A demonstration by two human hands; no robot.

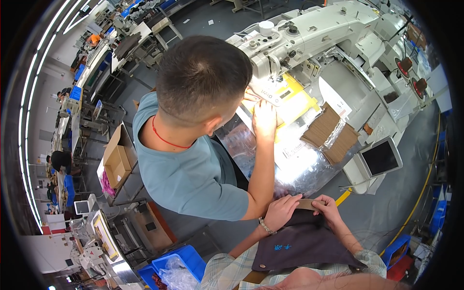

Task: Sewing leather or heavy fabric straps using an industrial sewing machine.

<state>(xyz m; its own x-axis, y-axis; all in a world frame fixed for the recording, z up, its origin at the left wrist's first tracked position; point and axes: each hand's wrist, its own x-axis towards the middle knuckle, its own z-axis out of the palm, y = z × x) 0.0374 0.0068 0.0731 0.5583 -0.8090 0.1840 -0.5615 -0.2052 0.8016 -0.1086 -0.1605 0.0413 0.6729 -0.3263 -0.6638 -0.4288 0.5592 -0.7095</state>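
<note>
Between my two hands, just above a dark apron [304, 241], is a curved brown strip [305, 204], perhaps leather or fabric. My left hand [282, 211], with a beaded bracelet at the wrist, is closed at the strip's left end. At its right end, my right hand [327, 210] pinches it between thumb and fingers. Ahead, on a shiny metal work surface [309, 176], lies a stack of brown pieces [325, 130] wrapped with a silvery band.
Close on my left, a person in a teal shirt [193, 179] bends over a large white sewing machine [299, 41], one hand [265, 118] by a yellow template [295, 99]. A tablet-like screen [382, 157] stands at the right. Blue bins [193, 261] sit low on the left.
</note>
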